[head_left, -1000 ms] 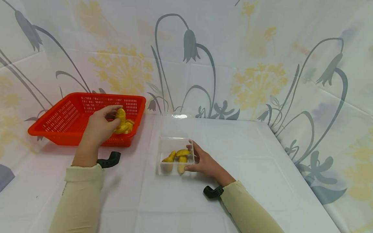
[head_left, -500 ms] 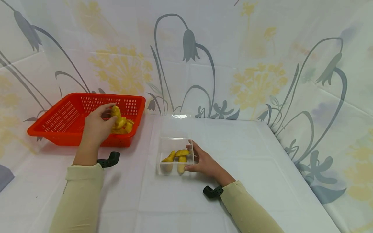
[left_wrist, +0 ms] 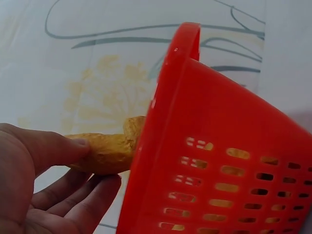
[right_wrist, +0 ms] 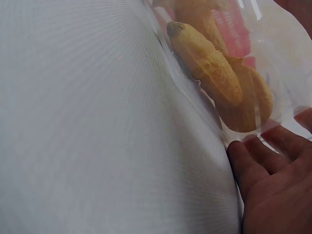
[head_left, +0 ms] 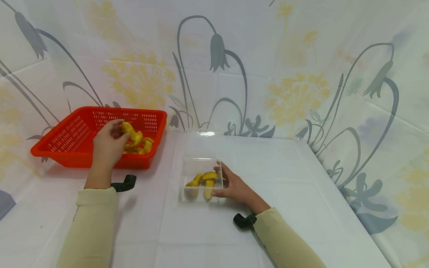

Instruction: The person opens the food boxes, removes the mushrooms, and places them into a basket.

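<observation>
My left hand [head_left: 108,145] pinches a yellow mushroom [head_left: 128,129] between thumb and fingers, over the near side of a red basket [head_left: 72,160]. In the left wrist view the mushroom's stem [left_wrist: 105,153] shows by the thumb, and the basket rim hides its other end. Several more yellow mushrooms [head_left: 146,144] lie in the basket's right part. My right hand [head_left: 236,188] grips the right side of a clear plastic container [head_left: 201,160], its thumb at the near corner and fingers farther back. Inside lie two yellow mushrooms, one with a wide cap [head_left: 209,175], one slimmer [head_left: 193,184].
The container's clear lid [head_left: 202,146] stands open behind it. A white cloth [head_left: 194,230] covers the table, and a flower-printed sheet [head_left: 261,63] hangs behind and to the right. A grey object [head_left: 6,204] shows at the left edge.
My left hand has moved a little left over the basket with the mushroom, which now leans more to the left. Other mushrooms in the basket show more. The right hand and container stay put.
</observation>
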A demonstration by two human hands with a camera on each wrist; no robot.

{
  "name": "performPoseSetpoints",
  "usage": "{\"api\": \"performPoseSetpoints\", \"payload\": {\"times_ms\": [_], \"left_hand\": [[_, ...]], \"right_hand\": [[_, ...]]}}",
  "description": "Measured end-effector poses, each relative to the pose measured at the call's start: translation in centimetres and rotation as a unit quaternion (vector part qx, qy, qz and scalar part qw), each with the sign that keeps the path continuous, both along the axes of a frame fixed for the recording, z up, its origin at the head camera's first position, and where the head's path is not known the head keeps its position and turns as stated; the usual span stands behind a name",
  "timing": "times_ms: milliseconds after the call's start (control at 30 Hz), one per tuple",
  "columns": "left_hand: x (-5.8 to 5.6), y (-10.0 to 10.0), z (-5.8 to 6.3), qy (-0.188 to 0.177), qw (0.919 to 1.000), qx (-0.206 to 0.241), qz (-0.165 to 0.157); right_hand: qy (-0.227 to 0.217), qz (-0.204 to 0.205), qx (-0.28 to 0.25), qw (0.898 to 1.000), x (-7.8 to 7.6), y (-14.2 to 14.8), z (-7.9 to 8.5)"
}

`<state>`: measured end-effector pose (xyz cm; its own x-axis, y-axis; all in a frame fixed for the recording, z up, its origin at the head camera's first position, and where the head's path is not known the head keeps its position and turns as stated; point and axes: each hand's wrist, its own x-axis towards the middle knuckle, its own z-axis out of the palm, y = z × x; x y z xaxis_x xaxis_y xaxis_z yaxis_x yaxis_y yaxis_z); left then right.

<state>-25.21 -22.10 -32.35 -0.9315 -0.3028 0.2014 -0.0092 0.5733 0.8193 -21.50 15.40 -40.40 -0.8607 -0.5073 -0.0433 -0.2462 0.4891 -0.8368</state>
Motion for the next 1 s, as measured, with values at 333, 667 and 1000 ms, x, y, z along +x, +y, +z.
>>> {"api": "performPoseSetpoints", "payload": {"times_ms": [333, 667, 1000], "left_hand": [[-1.3, 0.1, -1.0, -0.005, 0.9999, 0.016, -0.005], [-1.6, 0.7, -1.2, -0.02, 0.9997, 0.002, -0.01], [-1.4, 1.1, -1.5, -0.012, 0.9992, -0.03, -0.022]], "right_hand": [[0.01, -0.006, -0.017, 1.0, -1.5, 0.7, -2.9], [0.017, -0.011, -0.025, 0.999, -1.7, 0.7, -3.2], [0.014, -0.018, -0.018, 1.0, -1.6, 0.7, -3.1]]}}
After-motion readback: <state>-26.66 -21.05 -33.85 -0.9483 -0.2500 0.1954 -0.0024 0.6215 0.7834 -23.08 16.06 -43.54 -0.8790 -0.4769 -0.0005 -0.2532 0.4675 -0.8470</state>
